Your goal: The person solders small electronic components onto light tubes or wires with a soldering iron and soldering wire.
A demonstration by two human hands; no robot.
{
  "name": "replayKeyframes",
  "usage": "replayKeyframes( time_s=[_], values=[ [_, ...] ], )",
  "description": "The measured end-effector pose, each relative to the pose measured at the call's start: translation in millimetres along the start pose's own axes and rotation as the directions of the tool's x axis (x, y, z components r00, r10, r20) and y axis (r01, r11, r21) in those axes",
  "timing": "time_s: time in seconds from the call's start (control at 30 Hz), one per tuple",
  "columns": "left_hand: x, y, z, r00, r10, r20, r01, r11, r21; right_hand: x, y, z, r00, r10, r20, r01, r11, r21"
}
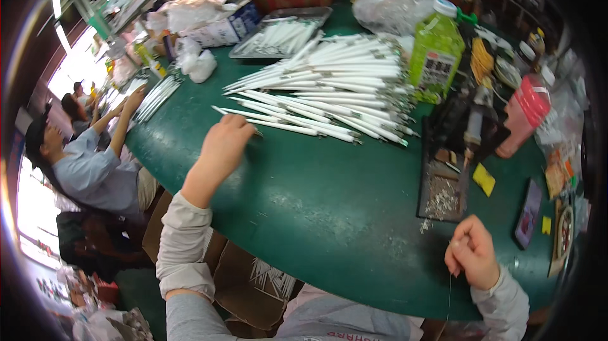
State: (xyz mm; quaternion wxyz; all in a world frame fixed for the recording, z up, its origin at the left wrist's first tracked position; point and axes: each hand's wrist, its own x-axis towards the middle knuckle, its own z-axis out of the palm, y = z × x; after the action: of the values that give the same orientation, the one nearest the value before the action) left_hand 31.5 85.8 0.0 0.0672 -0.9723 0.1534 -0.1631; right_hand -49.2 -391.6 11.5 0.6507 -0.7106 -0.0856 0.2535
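My left hand (225, 143) rests by the near left edge of a heap of slim white rods (354, 81), its fingers curled together. A small end pokes out by its fingertips; what they hold is mostly hidden. Many rods have small metallic or greenish ends. My right hand (472, 255) is closed in a pinch at the table's near right edge, and a thin wire (449, 296) hangs from its fingers. Just beyond it, a soldering iron (472, 135) leans tip-down in its stand above a dark tray (441, 205) of silvery scraps.
A metal tray (244, 55) holds more rods at the back. Right of the heap stand a green liquid jug (436, 56) and a pink bottle (524, 113). A yellow sponge (484, 179) and a phone (527, 214) lie on the green table (316, 195). Another person (95, 170) works at left.
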Motion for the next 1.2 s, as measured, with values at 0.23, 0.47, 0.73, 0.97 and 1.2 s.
replayKeyframes(
  time_s=[0.23, 0.47, 0.73, 0.97, 1.2],
  values=[
    [7.1, 0.5, 14.5, 0.998, -0.065, -0.02, 0.064, 0.997, -0.03, -19.7, -23.7, -40.9, 0.91, -0.237, -0.339, 0.104, 0.924, -0.368],
    [18.8, 6.0, 11.3, 0.997, 0.019, -0.073, -0.019, 1.0, 0.001, -21.6, -90.1, -108.6, 0.183, -0.614, -0.768, 0.224, 0.786, -0.576],
    [18.1, 28.8, -2.8, 0.993, 0.109, 0.04, -0.113, 0.989, 0.1, 28.1, 9.5, -107.7, 0.848, -0.368, -0.382, -0.138, 0.543, -0.829],
    [29.2, 111.1, -30.1, 0.943, 0.332, -0.033, -0.334, 0.941, -0.06, 29.3, 16.7, -104.0, 0.833, -0.434, -0.344, -0.102, 0.491, -0.865],
    [48.4, 188.7, -37.4, 0.851, 0.525, 0.009, -0.428, 0.703, -0.568, 31.2, 21.9, -95.2, 0.763, -0.569, -0.307, 0.007, 0.483, -0.876]
  ],
)
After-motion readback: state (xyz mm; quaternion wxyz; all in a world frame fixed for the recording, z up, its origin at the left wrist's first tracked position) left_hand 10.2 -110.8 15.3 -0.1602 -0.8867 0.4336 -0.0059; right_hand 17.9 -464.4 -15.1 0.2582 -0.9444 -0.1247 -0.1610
